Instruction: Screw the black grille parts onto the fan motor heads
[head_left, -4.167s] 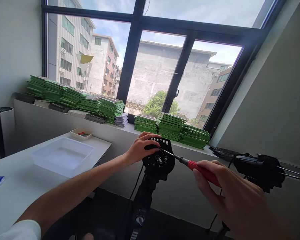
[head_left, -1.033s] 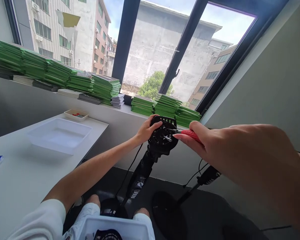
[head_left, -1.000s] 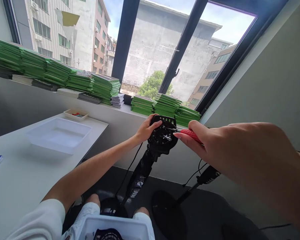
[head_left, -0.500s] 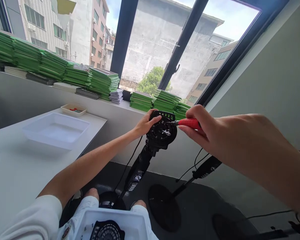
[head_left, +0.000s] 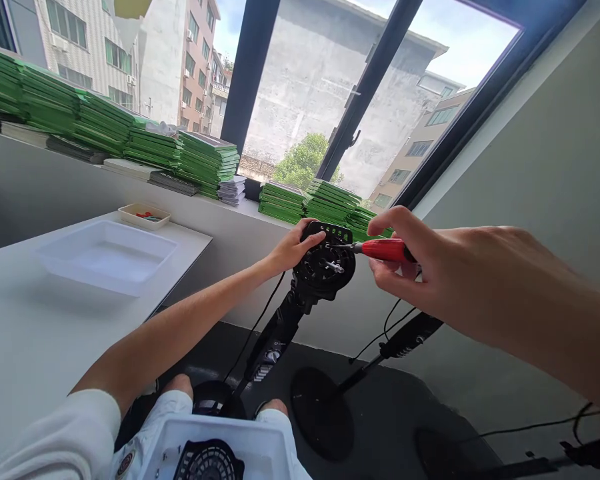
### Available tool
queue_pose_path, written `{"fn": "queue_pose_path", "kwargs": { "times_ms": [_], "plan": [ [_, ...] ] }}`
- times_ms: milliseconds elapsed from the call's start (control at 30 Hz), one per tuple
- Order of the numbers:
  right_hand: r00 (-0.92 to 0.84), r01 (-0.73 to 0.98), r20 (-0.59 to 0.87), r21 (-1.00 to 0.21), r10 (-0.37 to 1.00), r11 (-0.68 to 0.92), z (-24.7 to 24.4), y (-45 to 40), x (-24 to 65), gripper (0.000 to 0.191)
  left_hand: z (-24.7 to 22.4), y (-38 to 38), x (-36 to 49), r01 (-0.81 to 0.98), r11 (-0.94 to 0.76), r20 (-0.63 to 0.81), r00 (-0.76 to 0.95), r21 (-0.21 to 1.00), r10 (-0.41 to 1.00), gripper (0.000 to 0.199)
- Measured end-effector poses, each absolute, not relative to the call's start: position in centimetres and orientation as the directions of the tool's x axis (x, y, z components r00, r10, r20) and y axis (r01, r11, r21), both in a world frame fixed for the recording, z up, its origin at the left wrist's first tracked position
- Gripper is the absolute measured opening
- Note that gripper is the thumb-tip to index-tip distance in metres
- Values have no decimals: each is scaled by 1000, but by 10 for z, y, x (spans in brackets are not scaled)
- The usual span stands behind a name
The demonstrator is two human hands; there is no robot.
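Observation:
A black fan motor housing (head_left: 325, 277) tops a black stand (head_left: 280, 333) in front of me, with a metal shaft (head_left: 334, 267) sticking out of it. My left hand (head_left: 296, 247) grips the housing's upper left edge, thumb on its face. On the right, my right hand (head_left: 405, 257) has its fingers around the red handle of a screwdriver (head_left: 385, 250); its index finger is lifted off the handle. The screwdriver's tip meets the upper part of the housing. A white tray (head_left: 270, 447) on my lap holds a round black grille part (head_left: 211, 461) and small screws.
The white table (head_left: 45, 320) at left bears a translucent bin (head_left: 107, 257) and a small tray (head_left: 145, 217) of small parts. Green booklets (head_left: 200, 163) line the sill. Another black stand (head_left: 410, 337) and its round base (head_left: 323, 413) are to the right.
The right hand's fingers have loosened and shifted on the red handle, and the hand has moved slightly right. The left hand keeps its place on the housing.

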State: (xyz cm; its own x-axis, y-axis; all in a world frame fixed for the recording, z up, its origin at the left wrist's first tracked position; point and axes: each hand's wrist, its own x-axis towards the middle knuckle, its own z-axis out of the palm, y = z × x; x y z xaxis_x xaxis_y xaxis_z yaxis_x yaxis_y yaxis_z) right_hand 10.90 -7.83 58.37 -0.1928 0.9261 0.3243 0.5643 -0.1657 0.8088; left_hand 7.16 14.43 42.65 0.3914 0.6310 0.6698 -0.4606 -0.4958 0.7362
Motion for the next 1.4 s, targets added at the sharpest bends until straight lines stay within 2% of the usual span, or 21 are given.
{"fn": "queue_pose_path", "kwargs": {
  "times_ms": [133,300,433,567,700,733,867,1000,1133,1267,1400],
  "plan": [
    [-139,435,394,849,909,-302,586,-76,109,53,426,146,71,-461,-487,663,394,742,637,32],
    [-131,563,320,803,938,-195,589,-76,106,44,425,146,72,-476,-494,676,377,728,633,31],
    [-115,413,356,866,927,-282,590,-77,100,56,425,145,71,-471,-475,659,389,743,644,32],
    [-141,572,241,812,960,-120,590,-77,100,42,427,143,68,-465,-485,664,394,741,636,32],
    [-113,463,368,841,923,-279,589,-79,101,55,427,142,67,-453,-493,663,391,743,639,32],
    [-105,479,378,830,920,-286,589,-79,101,54,427,142,67,-453,-492,662,391,743,639,32],
    [-160,656,262,748,952,-96,591,-79,102,41,427,141,65,-430,-503,657,389,749,645,31],
    [-119,551,352,801,929,-233,595,-78,103,54,429,140,63,-410,-511,651,389,756,651,29],
    [-130,671,301,728,945,-140,595,-76,105,49,429,137,62,-401,-513,648,387,759,657,30],
    [-97,597,403,755,910,-271,593,-76,101,58,429,136,61,-401,-518,652,382,755,655,30],
    [-101,706,291,695,951,-137,592,-75,103,49,428,138,61,-405,-515,651,385,756,654,32]
  ]
}}
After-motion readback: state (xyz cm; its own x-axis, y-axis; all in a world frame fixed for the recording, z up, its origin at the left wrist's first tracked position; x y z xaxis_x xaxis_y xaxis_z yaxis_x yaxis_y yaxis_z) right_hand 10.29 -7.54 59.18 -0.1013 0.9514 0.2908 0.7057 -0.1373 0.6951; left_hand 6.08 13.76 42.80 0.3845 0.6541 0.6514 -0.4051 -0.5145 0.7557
